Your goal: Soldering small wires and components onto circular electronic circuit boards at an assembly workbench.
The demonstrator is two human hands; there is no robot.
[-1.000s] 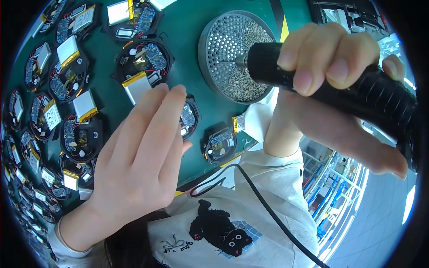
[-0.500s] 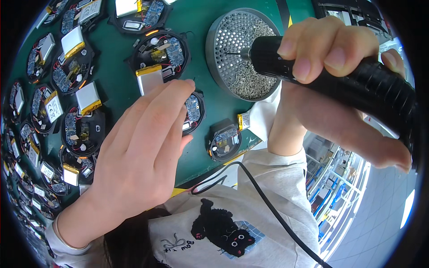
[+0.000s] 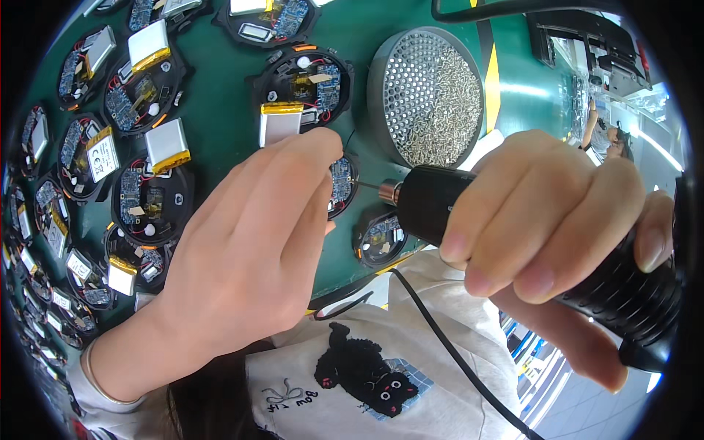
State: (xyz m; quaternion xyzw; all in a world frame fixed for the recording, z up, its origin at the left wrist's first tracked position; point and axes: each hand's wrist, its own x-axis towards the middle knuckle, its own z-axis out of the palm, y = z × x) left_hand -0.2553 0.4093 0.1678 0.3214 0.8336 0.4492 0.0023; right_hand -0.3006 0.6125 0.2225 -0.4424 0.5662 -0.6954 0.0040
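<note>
My right hand [image 3: 550, 220] is wrapped round a black electric screwdriver [image 3: 424, 199], held tilted with its thin bit toward the left. The bit's tip is at the blue circuit board in a round black housing [image 3: 343, 192]; whether it touches cannot be made out. Over that housing my left hand [image 3: 257, 235] is closed, fingers bent and thumb at its near side, hiding most of it. Just beyond my left fingers lies another open round housing [image 3: 301, 88], with a silver battery [image 3: 280, 126] sticking out toward me.
A round grey perforated tray [image 3: 378, 95] of small screws stands beyond the screwdriver. Many open housings with batteries crowd the green table [image 3: 220, 95] on the left. One small housing [image 3: 380, 240] lies near the front edge. A black cable [image 3: 447, 341] crosses my shirt.
My right hand has brought the screwdriver from over the screw tray toward me, to the housing under my left hand. The view has shifted slightly; my left hand stays on the housing.
</note>
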